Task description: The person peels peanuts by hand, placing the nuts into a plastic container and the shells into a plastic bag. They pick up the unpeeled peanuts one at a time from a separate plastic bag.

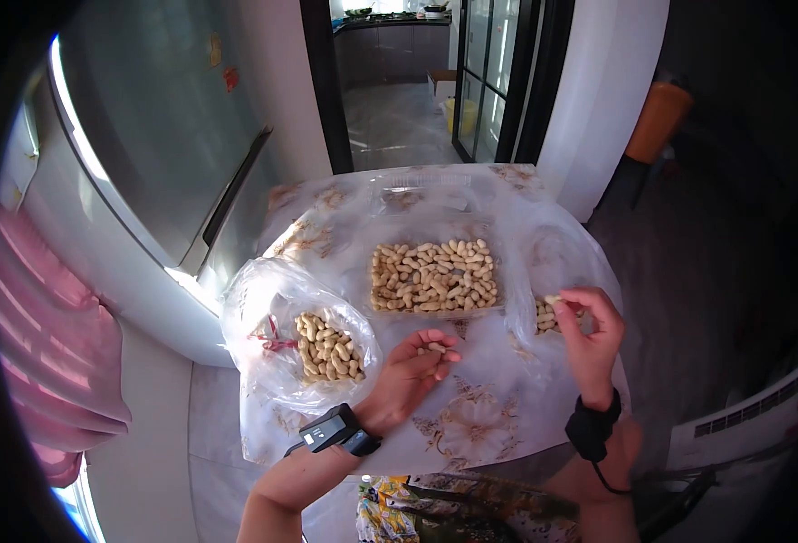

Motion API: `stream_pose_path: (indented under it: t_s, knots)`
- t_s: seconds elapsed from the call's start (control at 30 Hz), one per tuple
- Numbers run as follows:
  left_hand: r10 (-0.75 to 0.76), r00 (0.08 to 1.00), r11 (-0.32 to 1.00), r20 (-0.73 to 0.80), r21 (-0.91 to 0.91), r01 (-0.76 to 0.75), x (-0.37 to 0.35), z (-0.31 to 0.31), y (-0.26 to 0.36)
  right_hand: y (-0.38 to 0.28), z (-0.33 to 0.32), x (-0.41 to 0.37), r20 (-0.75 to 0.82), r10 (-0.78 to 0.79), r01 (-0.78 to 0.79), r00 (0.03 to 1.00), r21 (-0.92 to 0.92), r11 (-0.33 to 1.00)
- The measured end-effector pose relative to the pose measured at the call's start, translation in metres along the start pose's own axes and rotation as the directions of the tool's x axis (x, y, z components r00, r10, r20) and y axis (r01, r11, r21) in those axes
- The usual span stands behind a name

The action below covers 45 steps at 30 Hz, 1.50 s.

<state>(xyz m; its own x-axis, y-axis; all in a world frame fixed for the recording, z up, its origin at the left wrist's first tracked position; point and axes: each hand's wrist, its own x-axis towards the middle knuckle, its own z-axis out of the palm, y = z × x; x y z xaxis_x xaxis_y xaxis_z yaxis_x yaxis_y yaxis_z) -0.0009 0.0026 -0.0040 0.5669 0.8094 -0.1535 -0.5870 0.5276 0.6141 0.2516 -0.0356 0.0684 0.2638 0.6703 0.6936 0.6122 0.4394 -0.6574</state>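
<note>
At the far left a pink cloth is hanging in loose folds, and beside it a grey refrigerator is standing next to the tabletop, which is wearing a flower-printed covering. On the tabletop's left side a clear plastic bag is lying open, holding a pile of peanuts in their shells, with a red strip showing among its folds. A dark device is sitting on the left wrist, and the left hand, just beside the bag, is curling its fingers loosely around a small light-brown piece, apparently a peanut, partly hidden by the fingers. Farther over, past the left hand, a clear container is resting near the middle of the tabletop, its floor mostly covered by a layer of shelled-in peanuts. To its right a second plastic bag is spreading out, with a smaller group of peanuts lying in it. Over these the right hand is pinching a single peanut between thumb and forefinger; a black band is circling its wrist. Beyond the tabletop's right edge an orange seat is standing.
</note>
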Motion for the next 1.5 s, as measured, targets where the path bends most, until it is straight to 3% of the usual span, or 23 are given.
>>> stream_pose_path:
  t_s: [0.4, 0.63, 0.73, 0.8, 0.83, 0.9, 1.03, 1.2, 1.37, 1.5]
  knots:
    - [-0.031, 0.996, 0.98, 0.087, 0.199, 0.013, -0.007, 0.008, 0.004, 0.009, -0.033, -0.011, 0.102, -0.04, 0.064, 0.994, -0.245, 0.967]
    - [0.01, 0.993, 0.986, 0.119, 0.166, -0.03, -0.006, 0.0, -0.001, 0.005, -0.032, -0.009, 0.13, -0.02, 0.055, 0.991, -0.271, 0.961]
    - [0.027, 0.995, 0.983, 0.095, 0.177, -0.044, -0.006, -0.001, -0.003, -0.01, -0.02, -0.007, 0.113, -0.119, 0.148, 0.986, -0.307, 0.94]
    - [0.03, 0.998, 0.983, 0.058, 0.18, -0.04, -0.006, 0.004, -0.002, -0.023, -0.002, -0.012, 0.222, -0.104, 0.135, 0.97, -0.131, 0.982]
    - [0.03, 0.998, 0.982, 0.055, 0.183, -0.039, -0.007, 0.004, -0.003, -0.028, 0.009, -0.015, 0.22, -0.102, 0.132, 0.97, -0.127, 0.983]
    - [0.039, 0.999, 0.979, 0.014, 0.201, -0.041, -0.005, 0.003, -0.002, -0.037, 0.031, -0.018, 0.374, -0.156, 0.153, 0.914, 0.037, 0.987]
    - [0.062, 0.996, 0.972, -0.057, 0.229, -0.047, -0.003, -0.003, -0.002, -0.035, 0.068, -0.022, 0.494, -0.196, 0.168, 0.847, 0.101, 0.981]
    - [0.065, 0.996, 0.974, -0.061, 0.22, -0.05, -0.005, -0.002, 0.001, -0.018, 0.08, -0.021, 0.494, -0.212, 0.141, 0.843, 0.178, 0.974]
    - [0.023, 0.996, 0.977, -0.087, 0.212, -0.004, -0.004, 0.002, -0.002, -0.005, 0.077, -0.035, 0.488, -0.103, -0.025, 0.867, 0.249, 0.968]
    - [0.041, 0.995, 0.976, -0.089, 0.215, -0.021, -0.003, 0.003, -0.001, -0.004, 0.077, -0.033, 0.462, -0.119, -0.033, 0.879, 0.308, 0.951]
